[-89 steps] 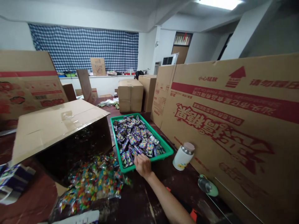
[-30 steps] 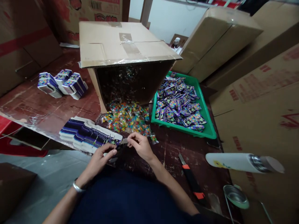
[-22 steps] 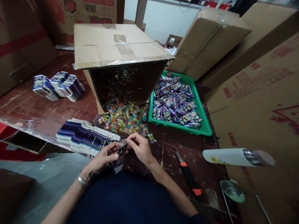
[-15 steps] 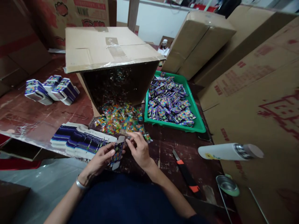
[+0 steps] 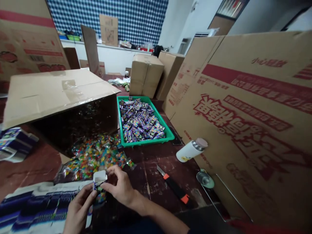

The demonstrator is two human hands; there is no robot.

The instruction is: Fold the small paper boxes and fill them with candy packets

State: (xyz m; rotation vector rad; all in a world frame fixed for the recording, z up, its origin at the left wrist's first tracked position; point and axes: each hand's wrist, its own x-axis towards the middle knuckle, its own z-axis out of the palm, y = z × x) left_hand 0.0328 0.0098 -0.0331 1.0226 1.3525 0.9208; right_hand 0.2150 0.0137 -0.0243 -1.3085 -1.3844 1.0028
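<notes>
A small printed carton (image 5: 97,188) is held upright between my hands, its white top flap raised. My left hand (image 5: 78,208) grips it from the left with thumb and fingers. On the other side, my right hand (image 5: 123,187) has its thumb against the printed front and its fingers curled behind the upper edge. Flattened purple-and-white cartons (image 5: 41,204) lie in an overlapping row beside my left hand. Just beyond the hands, clear bags of colourful candies (image 5: 97,156) spill from a large cardboard box (image 5: 58,87) lying on its side. Whatever is inside the small carton is hidden.
A green tray (image 5: 146,143) of purple packets stands behind my right hand. To the right lie a utility knife (image 5: 174,187) with its blade out, a white flask (image 5: 190,151) and a small metal cup (image 5: 205,179). Large cartons (image 5: 243,113) wall off the right side.
The view has swung to the right and up. My right hand, apart from the carton before, now touches it. The carton's open top flap now faces me.
</notes>
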